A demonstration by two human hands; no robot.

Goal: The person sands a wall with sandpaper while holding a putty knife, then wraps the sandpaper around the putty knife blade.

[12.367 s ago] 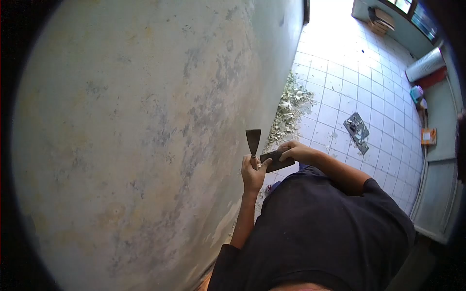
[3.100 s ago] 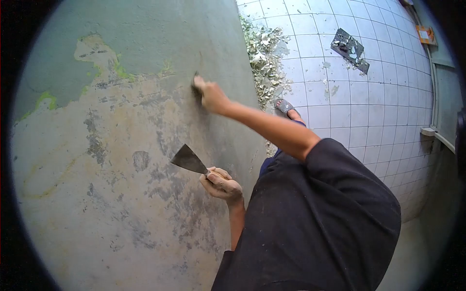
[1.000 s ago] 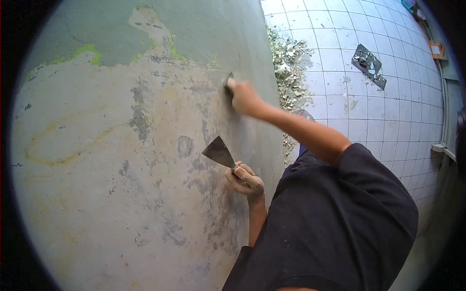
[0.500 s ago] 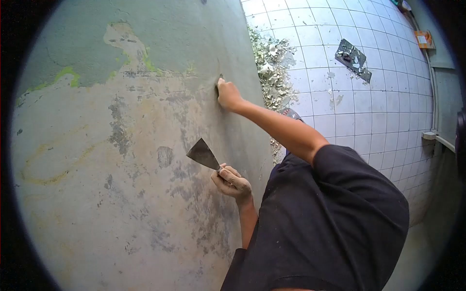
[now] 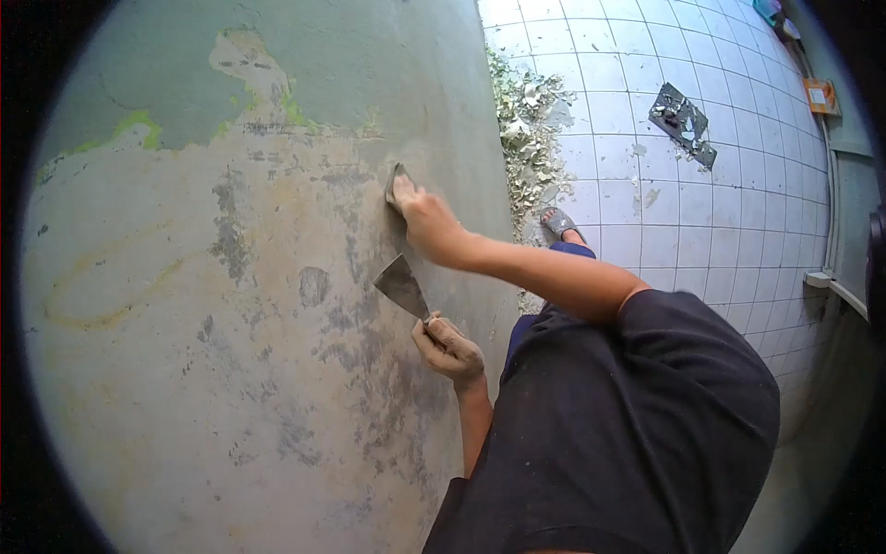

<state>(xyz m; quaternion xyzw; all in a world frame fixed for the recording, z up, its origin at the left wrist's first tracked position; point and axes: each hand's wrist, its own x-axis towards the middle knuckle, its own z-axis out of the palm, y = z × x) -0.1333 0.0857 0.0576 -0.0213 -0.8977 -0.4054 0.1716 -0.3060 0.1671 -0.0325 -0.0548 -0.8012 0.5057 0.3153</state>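
My left hand (image 5: pixel 449 353) is closed around the handle of a scraper (image 5: pixel 401 286), its wide metal blade tilted up beside the wall (image 5: pixel 268 369). Higher up, my right hand (image 5: pixel 429 220) presses a dark, flat piece (image 5: pixel 394 189) against the wall; the fingers cover much of it, and its exact kind is unclear. Green paint (image 5: pixel 341 65) remains on the upper wall, with a ragged, bright green edge. Below it the surface is bare, pale and stained with grey patches.
Paint flakes (image 5: pixel 531 138) lie along the wall's foot on the white tiled floor (image 5: pixel 637 240). A dark flat board (image 5: pixel 681 125) with debris lies farther right. My sandalled foot (image 5: pixel 560 223) stands near the flakes. An orange box (image 5: pixel 820 96) is at the far right.
My right hand has moved down and slightly left along the wall, exposing the dark flat piece. The left hand and scraper have shifted slightly right in view. More of my foot shows.
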